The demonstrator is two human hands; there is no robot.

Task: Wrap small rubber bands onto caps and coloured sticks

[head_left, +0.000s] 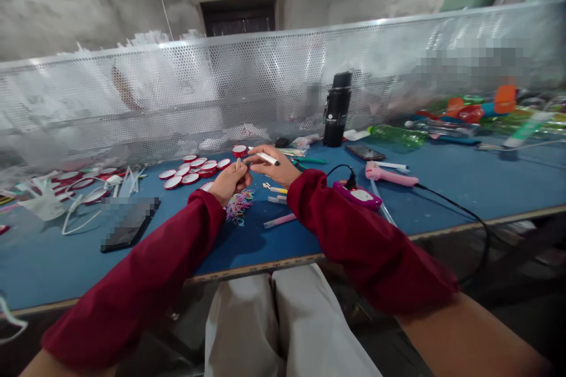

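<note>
My left hand (pixel 229 182) is closed in a pinch on a short, thin beige stick (pixel 239 162), whose upper end shows above the fingertips. Tucked across the fingers of my right hand (pixel 276 168) is a white pen (pixel 267 158) with a black end. The right fingertips meet the left ones at a small dark thing, too small to make out. Below the hands lies a pile of colourful small rubber bands (pixel 240 206). Several red-rimmed round discs (pixel 190 178) lie beyond my left hand. Short pale and yellow sticks (pixel 278 190) are under my right hand.
A black flask (pixel 338 111) stands by the perforated metal screen (pixel 274 70). To the right are a pink corded tool (pixel 391 175), a purple power socket (pixel 357 195) and a green plastic bottle (pixel 398 136). A phone (pixel 130 224) and a white cup (pixel 42 206) are left.
</note>
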